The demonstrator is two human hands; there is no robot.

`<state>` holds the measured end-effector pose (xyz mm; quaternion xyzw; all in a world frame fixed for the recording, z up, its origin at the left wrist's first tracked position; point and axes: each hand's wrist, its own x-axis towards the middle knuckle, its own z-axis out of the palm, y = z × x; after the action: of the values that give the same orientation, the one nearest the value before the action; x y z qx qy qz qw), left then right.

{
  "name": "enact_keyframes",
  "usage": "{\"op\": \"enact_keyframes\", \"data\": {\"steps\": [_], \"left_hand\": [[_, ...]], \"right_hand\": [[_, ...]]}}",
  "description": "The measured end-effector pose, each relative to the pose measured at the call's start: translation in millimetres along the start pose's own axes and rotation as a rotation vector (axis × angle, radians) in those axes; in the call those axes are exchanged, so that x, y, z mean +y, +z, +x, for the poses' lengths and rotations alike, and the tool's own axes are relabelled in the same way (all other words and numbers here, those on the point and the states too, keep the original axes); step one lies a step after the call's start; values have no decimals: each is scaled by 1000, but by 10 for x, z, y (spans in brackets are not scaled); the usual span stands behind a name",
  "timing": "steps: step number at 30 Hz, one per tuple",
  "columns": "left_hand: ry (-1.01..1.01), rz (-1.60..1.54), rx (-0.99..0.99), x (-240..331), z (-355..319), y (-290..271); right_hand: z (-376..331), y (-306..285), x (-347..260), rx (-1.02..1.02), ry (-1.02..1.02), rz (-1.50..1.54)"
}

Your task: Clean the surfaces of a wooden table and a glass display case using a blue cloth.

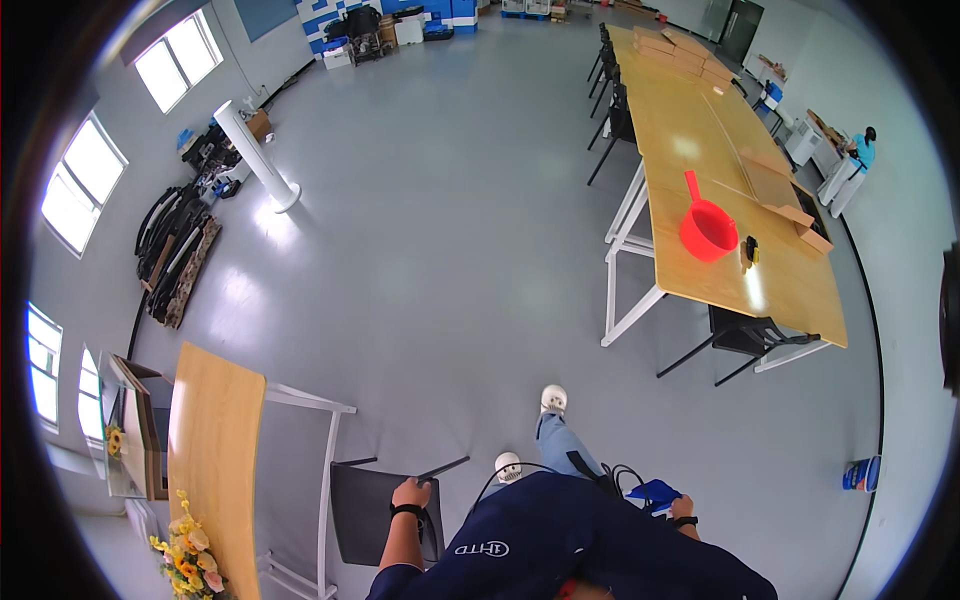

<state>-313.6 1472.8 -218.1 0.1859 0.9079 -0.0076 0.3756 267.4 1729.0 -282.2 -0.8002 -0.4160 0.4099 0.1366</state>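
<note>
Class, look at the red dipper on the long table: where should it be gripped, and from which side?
Probably best by the straight handle of the red dipper, coming from the left edge of the long table. The slim handle juts from the wide bowl toward the table's far end, while a small black-and-yellow object lies to the bowl's right.

A dark grey chair [365,515] stands at lower left, a pointed blue piece [654,493] held at lower right.

White lettering [482,549] on dark-blue shirt [600,510]
</note>
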Motion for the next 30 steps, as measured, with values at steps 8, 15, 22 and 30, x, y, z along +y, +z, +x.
{"op": "enact_keyframes", "data": {"steps": [8,15,22,30], "left_hand": [[-501,-400,315,56,169,115],[-698,-620,424,106,261,134],[-586,-791,406,376,758,291],[-702,-743,242,-263,1712,-26]], "right_hand": [[1900,644,-259,-99,-14,-218],[1889,1544,-2931,-431,-548,-635],[2080,2464,-4541,-403,-683,-428],[2398,3462,-4579,-412,-466,-512]]}}
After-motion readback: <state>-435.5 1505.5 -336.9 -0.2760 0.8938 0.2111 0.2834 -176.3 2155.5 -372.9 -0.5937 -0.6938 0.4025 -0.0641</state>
